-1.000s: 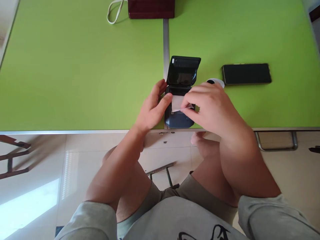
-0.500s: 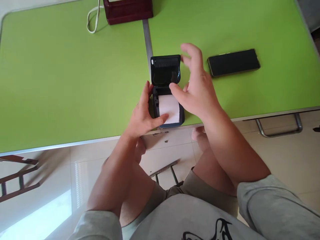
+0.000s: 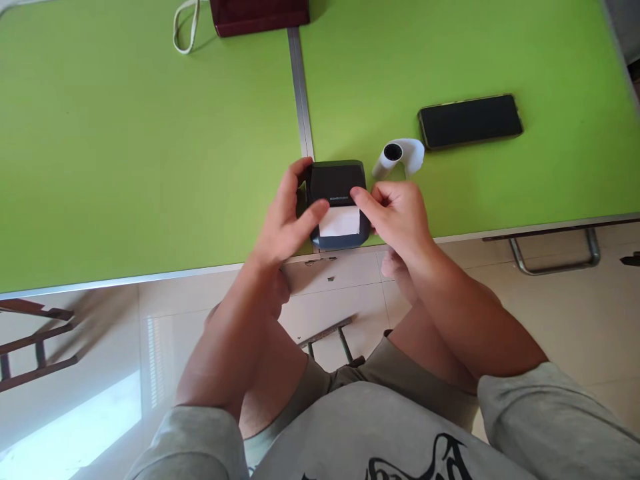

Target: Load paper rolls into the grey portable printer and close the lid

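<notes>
A small dark printer [image 3: 334,184] sits at the near edge of the green table [image 3: 150,147], its lid down. A strip of white paper [image 3: 340,222] sticks out of its front. My left hand [image 3: 285,220] wraps the printer's left side, thumb laid on the paper's edge. My right hand [image 3: 397,217] grips the right side, its thumb pressing on the lid. A small white paper roll [image 3: 399,155] lies on the table just beyond my right hand.
A black phone [image 3: 470,121] lies flat at the right. A dark red box [image 3: 260,15] with a white cord [image 3: 184,30] stands at the far edge. A metal seam [image 3: 300,93] splits the tabletop. My knees are under the table edge.
The printer's lid was open and is now down. My right hand came back from above the lid onto the printer's right side. The white roll has come into view behind it.
</notes>
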Demonstrator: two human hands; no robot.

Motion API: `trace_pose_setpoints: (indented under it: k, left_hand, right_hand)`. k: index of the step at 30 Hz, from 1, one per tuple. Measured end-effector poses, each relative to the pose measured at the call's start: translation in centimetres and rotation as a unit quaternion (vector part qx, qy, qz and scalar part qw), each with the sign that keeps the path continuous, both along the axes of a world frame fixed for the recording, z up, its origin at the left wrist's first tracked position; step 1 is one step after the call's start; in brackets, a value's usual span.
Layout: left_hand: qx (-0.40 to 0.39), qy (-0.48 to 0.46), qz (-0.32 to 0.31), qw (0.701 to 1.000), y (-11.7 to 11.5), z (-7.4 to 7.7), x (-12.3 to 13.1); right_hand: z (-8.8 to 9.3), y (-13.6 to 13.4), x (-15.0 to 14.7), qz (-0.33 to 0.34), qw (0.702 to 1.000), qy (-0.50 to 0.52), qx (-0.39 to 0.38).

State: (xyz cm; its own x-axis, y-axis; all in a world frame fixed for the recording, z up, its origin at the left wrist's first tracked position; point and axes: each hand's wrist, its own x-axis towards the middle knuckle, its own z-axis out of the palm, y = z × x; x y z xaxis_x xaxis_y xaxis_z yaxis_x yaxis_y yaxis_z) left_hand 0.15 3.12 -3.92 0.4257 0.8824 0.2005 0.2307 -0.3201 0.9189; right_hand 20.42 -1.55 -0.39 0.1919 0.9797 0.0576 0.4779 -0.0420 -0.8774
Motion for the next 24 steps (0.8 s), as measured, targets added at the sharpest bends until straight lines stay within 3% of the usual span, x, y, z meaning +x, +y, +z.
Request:
trace_pose_setpoints:
  k: [4, 8, 15, 19, 24]
  left_hand:
    - [-0.015, -0.032, 0.036, 0.999, 0.3, 0.2, 0.8]
    - [-0.008, -0.046, 0.019, 0.999, 0.8, -0.2, 0.6]
    - [-0.044, -0.061, 0.034, 0.997, 0.6, -0.3, 0.2]
    - [0.027, 0.051, 0.046, 0.997, -1.8, 1.0, -0.8]
    - [0.089, 0.231, 0.01, 0.969, -4.6, 1.7, -2.1]
  right_hand:
    - [0.7, 0.4, 0.4, 0.035, 0.995, 0.052, -0.081]
    - [2.0, 1.0, 0.8, 0.069, 0.984, 0.056, -0.154]
    - [1.0, 0.7, 0.9, 0.07, 0.994, -0.013, -0.088]
    - [0.5, 0.4, 0.6, 0.043, 0.996, -0.047, -0.056]
    - [-0.2, 0.4, 0.7, 0.045, 0.998, -0.052, -0.017]
